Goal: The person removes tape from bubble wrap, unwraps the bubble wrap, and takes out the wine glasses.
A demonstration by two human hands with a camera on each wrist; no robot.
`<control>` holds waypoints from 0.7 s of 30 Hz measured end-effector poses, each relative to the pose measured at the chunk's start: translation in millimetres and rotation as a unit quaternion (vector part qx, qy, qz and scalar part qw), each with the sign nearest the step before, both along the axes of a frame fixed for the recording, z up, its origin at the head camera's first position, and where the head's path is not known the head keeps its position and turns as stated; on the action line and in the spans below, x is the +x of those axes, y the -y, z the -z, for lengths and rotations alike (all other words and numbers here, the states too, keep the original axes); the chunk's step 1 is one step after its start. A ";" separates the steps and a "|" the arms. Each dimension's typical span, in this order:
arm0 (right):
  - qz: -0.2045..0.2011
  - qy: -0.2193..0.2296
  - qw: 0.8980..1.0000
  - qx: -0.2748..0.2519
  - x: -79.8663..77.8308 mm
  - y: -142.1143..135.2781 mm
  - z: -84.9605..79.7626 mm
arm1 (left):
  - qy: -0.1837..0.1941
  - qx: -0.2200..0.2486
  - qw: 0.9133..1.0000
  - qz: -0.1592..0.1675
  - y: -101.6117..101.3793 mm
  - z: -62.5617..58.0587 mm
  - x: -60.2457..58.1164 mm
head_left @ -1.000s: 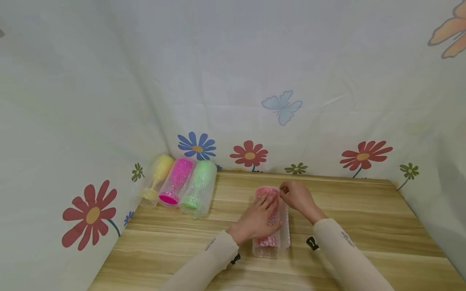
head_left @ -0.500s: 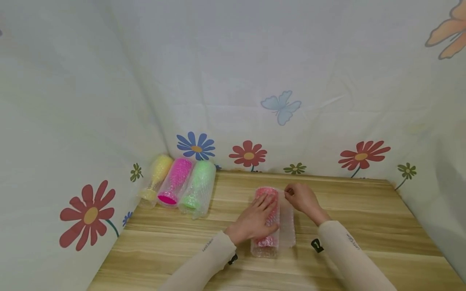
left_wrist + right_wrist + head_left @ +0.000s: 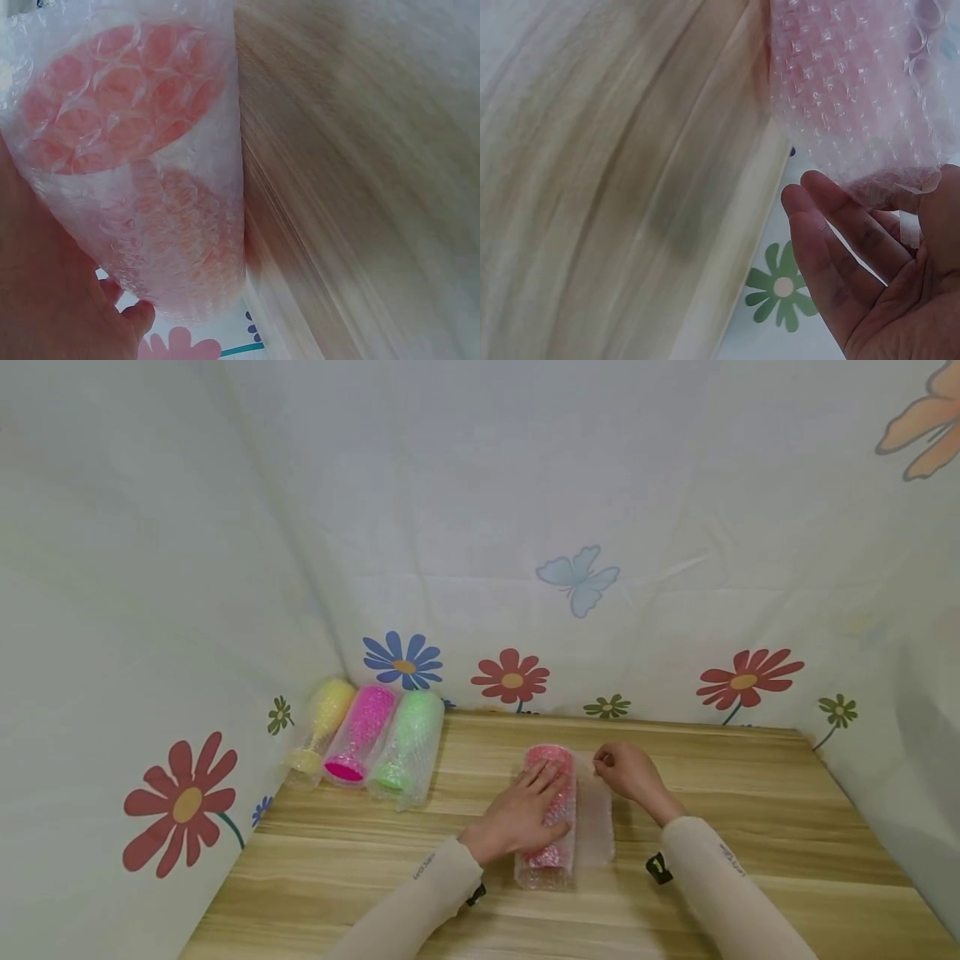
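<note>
A coral-pink object (image 3: 550, 858) with a flat round end lies lengthwise on the wooden table, rolled in bubble wrap (image 3: 214, 157). My left hand (image 3: 525, 814) rests on top of this roll with fingers spread. To the right of the roll, a loose flap (image 3: 595, 831) of the wrap extends over the table. At the flap's far corner, my right hand (image 3: 628, 772) pinches the edge of the wrap between thumb and index finger; the right wrist view shows its other fingers (image 3: 817, 255) held away from the sheet.
At the back left, yellow (image 3: 327, 714), magenta (image 3: 367, 727) and green (image 3: 412, 743) goblet-shaped items lie side by side in bubble wrap. A white curtain (image 3: 480, 527) with flower and butterfly prints stands along the table's back and sides.
My right hand has drawn the wrap's edge to the right, and the flap beside the roll now spreads wider. My left hand has stayed on the roll, shifting only slightly.
</note>
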State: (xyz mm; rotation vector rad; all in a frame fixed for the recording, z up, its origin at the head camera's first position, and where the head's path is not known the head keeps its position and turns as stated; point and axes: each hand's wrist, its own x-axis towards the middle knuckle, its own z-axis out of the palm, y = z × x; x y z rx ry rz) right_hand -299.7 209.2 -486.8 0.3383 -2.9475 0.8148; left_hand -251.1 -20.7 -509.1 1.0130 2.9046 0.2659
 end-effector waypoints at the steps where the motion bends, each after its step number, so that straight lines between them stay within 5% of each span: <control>1: 0.000 0.001 1.000 -0.002 -0.3 -0.9 1.1 | -0.002 -0.001 1.000 0.001 0.5 0.2 -0.3; 9: -0.001 0.003 1.000 0.006 -1.3 10.7 -5.3 | -0.011 -0.001 1.000 -0.002 0.1 -6.2 0.3; 17: -0.012 -0.015 0.999 0.049 -7.5 27.0 -12.1 | -0.039 0.005 0.998 -0.049 -15.6 -21.7 7.5; 21: -0.011 -0.029 0.998 0.063 -8.3 29.3 -11.9 | -0.046 0.000 0.998 -0.036 -22.1 -23.8 10.4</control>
